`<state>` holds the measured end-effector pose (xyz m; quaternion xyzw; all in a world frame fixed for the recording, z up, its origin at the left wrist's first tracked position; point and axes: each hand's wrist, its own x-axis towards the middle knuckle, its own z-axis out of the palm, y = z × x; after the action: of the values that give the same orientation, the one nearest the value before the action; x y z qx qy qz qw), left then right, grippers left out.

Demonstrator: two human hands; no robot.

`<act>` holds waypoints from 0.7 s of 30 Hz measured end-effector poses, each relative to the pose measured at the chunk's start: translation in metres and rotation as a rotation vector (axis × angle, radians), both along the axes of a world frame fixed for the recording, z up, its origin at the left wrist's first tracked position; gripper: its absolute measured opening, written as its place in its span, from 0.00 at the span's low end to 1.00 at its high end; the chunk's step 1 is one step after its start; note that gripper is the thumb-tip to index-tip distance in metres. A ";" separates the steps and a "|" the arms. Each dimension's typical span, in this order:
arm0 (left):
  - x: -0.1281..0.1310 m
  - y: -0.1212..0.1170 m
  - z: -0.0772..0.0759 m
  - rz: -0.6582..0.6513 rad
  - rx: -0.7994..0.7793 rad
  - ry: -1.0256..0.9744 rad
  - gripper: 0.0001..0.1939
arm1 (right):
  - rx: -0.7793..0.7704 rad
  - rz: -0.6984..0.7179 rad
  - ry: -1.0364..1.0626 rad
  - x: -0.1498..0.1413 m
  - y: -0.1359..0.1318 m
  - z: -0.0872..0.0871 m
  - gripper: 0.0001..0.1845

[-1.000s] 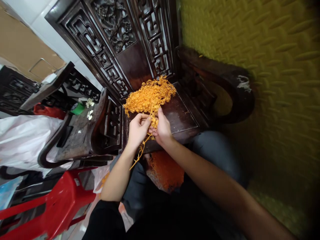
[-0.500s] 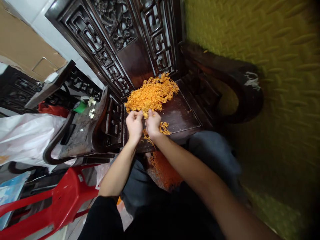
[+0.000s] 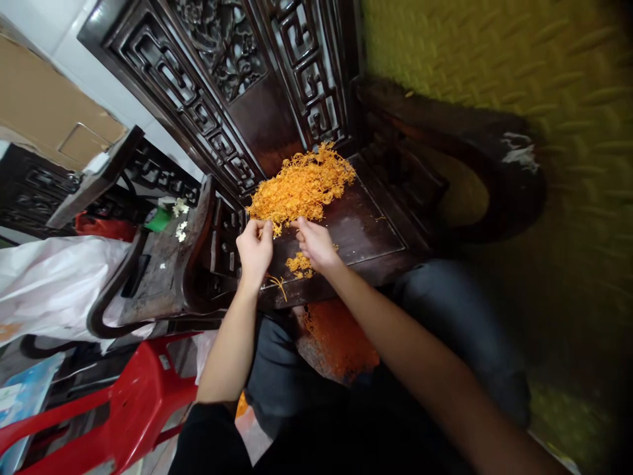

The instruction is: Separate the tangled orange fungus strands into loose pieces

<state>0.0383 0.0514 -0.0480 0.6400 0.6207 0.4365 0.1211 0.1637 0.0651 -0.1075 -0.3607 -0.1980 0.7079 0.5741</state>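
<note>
A heap of orange, lacy, flower-like pieces (image 3: pixel 301 185) lies on the dark wooden chair seat (image 3: pixel 363 221) before me. My left hand (image 3: pixel 255 251) is closed in a pinch at the heap's near left edge, with a small orange lacy piece (image 3: pixel 277 229) at its fingertips. To its right, my right hand (image 3: pixel 316 244) is closed too, thumb against forefinger; whatever it pinches is too small to make out. A gap separates the hands. Below them sits a smaller orange cluster (image 3: pixel 299 264), and a thin branching orange stem (image 3: pixel 278 285) lies by the seat's front edge.
The chair's carved back (image 3: pixel 270 125) rises behind the heap, with a curved armrest (image 3: pixel 514 165) at right. On the left stand a wooden side surface (image 3: pixel 161 267) with pale bits and a green object (image 3: pixel 158 219), and a red plastic chair (image 3: pixel 141 389). More orange material (image 3: pixel 341 340) lies below the seat.
My hands have moved apart, the left one leftward and the right one rightward. The small orange cluster between my wrists now shows more fully. The view has shifted slightly.
</note>
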 end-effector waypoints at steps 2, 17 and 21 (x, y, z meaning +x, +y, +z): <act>0.004 -0.002 0.004 -0.038 0.014 0.113 0.13 | 0.162 0.018 -0.150 -0.004 -0.010 0.005 0.21; -0.015 -0.013 0.025 -0.376 -0.326 -0.720 0.20 | 0.250 0.002 -0.085 -0.005 -0.025 0.006 0.23; -0.009 -0.024 0.028 -0.447 -0.450 -0.620 0.19 | 0.295 0.050 -0.102 0.000 -0.026 0.018 0.27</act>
<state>0.0295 0.0274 -0.0197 0.5552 0.4809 0.4249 0.5291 0.1634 0.0396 -0.0900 -0.3029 -0.3376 0.6661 0.5921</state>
